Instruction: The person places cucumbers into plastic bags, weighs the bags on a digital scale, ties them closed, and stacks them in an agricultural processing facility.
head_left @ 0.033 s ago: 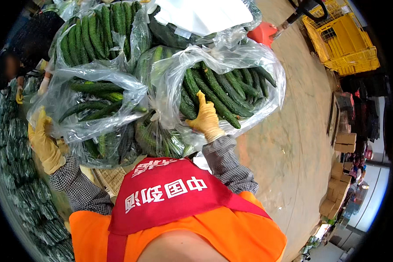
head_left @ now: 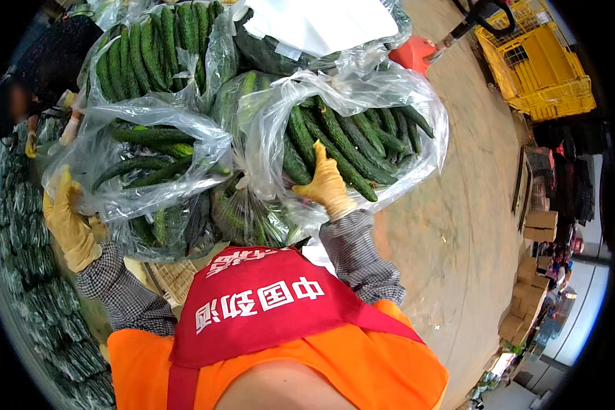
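Observation:
My left hand, in a yellow glove, grips the left edge of a clear plastic bag. Several dark green cucumbers lie inside this opened bag. My right hand, gloved the same way, rests at the near left side of a second opened bag. Its index finger stretches over the long, bumpy cucumbers there, and its thumb is apart from it. A cucumber lies just left of that finger; the right palm's underside is hidden.
More bagged cucumbers lie at the back, one bag under a white sheet. Another person's gloved hand is at the far left. Rows of bagged cucumbers line the left. Yellow crates and cartons stand right.
The right hand's fingers have drawn a little closer together around the index finger, with the hand barely shifted. The left hand and the bags look almost the same.

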Action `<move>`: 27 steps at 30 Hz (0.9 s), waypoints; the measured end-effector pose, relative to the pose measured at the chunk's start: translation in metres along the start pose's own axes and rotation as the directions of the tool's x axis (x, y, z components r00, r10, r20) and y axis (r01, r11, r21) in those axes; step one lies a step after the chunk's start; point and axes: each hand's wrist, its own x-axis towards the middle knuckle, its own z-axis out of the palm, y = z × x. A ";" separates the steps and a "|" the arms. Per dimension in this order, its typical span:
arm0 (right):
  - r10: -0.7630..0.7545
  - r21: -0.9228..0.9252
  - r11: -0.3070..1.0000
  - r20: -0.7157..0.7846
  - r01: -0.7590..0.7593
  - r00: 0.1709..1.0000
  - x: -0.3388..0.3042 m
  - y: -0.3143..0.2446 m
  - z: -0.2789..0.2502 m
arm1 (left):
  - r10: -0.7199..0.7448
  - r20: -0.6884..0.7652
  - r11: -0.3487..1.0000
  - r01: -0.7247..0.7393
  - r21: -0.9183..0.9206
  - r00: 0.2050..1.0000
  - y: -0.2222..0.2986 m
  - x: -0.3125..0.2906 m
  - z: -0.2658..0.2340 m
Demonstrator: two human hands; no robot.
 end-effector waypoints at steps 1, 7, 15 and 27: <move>-0.061 0.090 0.994 -0.009 0.062 0.998 0.004 0.006 -0.008 | 0.018 0.010 1.000 -0.018 0.022 1.000 0.004 -0.002 0.000; -0.137 0.824 0.567 0.067 0.022 0.988 -0.033 0.042 -0.076 | 0.044 0.205 0.996 -0.059 0.067 0.978 0.006 0.007 -0.017; -0.330 0.913 0.372 -0.038 0.167 0.943 -0.118 0.028 -0.100 | 0.007 0.325 0.944 0.101 -0.313 0.946 0.031 0.002 0.008; -0.794 -0.054 0.607 -0.024 0.793 0.607 0.022 -0.243 0.059 | -0.203 0.275 0.844 0.310 -0.437 0.940 0.067 0.017 -0.029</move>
